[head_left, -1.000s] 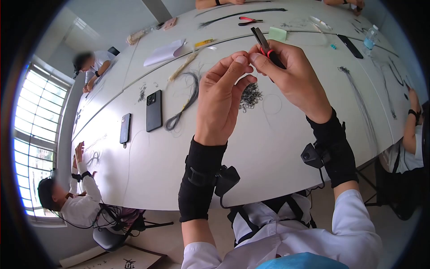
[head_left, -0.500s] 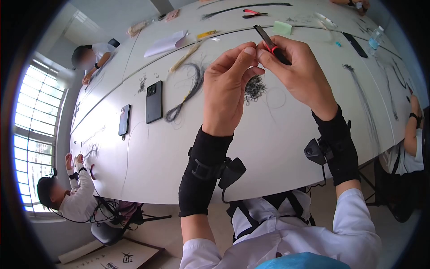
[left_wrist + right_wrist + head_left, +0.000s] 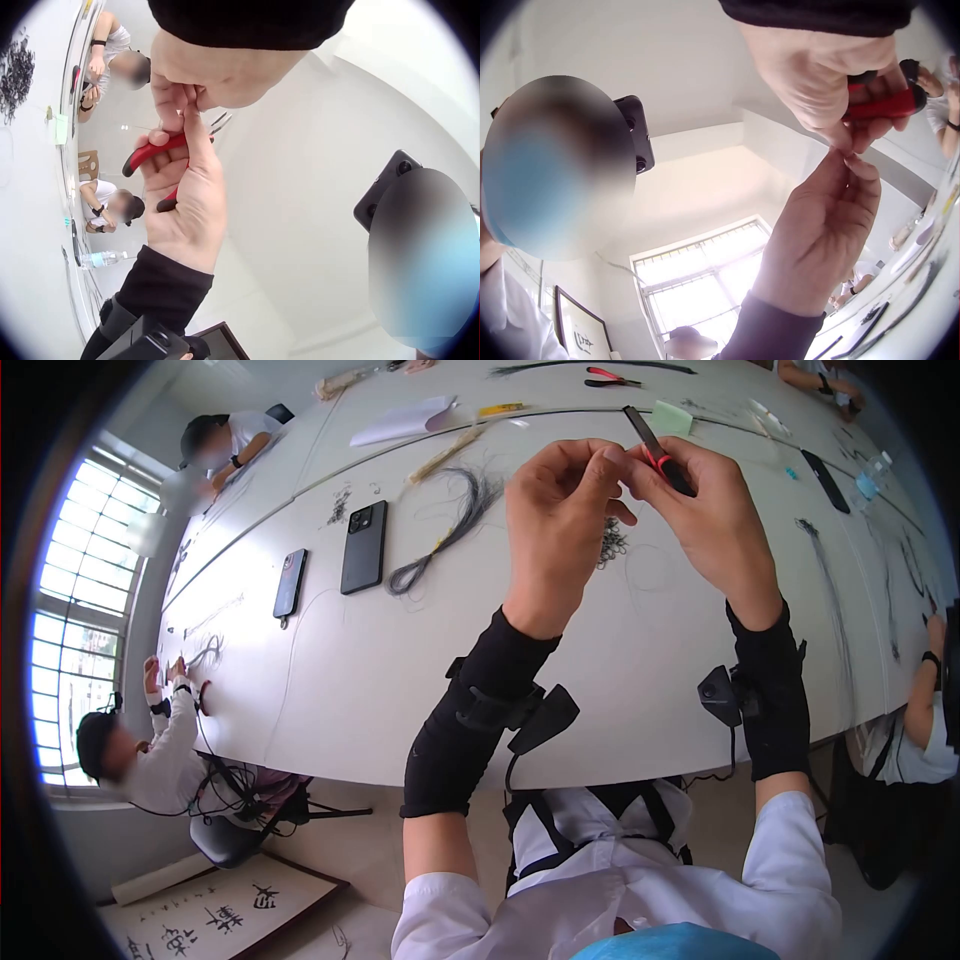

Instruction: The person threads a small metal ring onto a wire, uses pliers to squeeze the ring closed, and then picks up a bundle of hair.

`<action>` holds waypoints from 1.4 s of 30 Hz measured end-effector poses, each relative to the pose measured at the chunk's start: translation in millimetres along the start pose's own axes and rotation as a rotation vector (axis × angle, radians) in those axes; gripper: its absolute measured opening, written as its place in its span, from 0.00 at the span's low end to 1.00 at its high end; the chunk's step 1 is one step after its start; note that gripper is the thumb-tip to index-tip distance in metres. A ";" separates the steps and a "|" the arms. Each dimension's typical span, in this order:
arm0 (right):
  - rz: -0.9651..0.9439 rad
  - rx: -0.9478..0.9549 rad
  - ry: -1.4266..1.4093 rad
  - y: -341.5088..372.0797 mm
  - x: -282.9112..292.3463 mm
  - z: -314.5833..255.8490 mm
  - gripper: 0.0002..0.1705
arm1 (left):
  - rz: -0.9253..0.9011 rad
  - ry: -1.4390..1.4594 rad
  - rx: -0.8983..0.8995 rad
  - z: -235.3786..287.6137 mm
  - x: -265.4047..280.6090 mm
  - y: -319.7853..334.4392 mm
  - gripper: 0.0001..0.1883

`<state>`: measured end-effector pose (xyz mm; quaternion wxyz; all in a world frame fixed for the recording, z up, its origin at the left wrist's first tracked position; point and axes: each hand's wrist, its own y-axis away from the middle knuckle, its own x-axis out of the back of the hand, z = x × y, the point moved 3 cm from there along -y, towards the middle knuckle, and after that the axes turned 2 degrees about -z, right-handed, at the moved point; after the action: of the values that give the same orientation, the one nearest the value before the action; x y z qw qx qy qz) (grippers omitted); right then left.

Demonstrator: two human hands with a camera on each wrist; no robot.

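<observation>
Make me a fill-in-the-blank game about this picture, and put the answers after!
The person's ____ grip holds the pliers.
Of the two smartphones at picture left, the ____ one lies nearer the looped dark strands.
The small paper note on the tabletop is pale ____.
The plastic bottle has a light ____ label.

right; larger; green; blue

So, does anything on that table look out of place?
The dark strand bundle beside the larger smartphone looks untidy: it fans out loosely at its far end. Dark bits lie scattered near that phone's far end. Nothing looks damaged.
</observation>
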<state>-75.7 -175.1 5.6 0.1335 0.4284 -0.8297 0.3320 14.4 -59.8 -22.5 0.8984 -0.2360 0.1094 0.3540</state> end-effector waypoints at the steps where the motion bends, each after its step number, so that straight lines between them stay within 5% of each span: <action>1: 0.010 0.003 -0.021 0.7 1.1 0.5 0.18 | -0.026 -0.003 0.008 0.8 0.1 -1.0 0.14; 9: 0.045 0.057 -0.234 1.4 -10.9 -1.7 0.15 | -0.033 0.029 0.004 2.0 3.1 -4.1 0.14; 17: 0.107 0.071 -0.138 -1.4 7.8 -5.5 0.15 | 0.068 -0.100 -0.040 9.1 11.1 -5.4 0.14; 42: 0.010 0.154 -0.112 -2.9 11.0 -5.0 0.16 | -0.146 -0.085 0.144 8.0 9.2 -6.4 0.12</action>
<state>-80.2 -179.8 16.2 0.0521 0.4512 -0.8100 0.3709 25.7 -54.5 -16.7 0.9403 -0.1628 0.0789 0.2884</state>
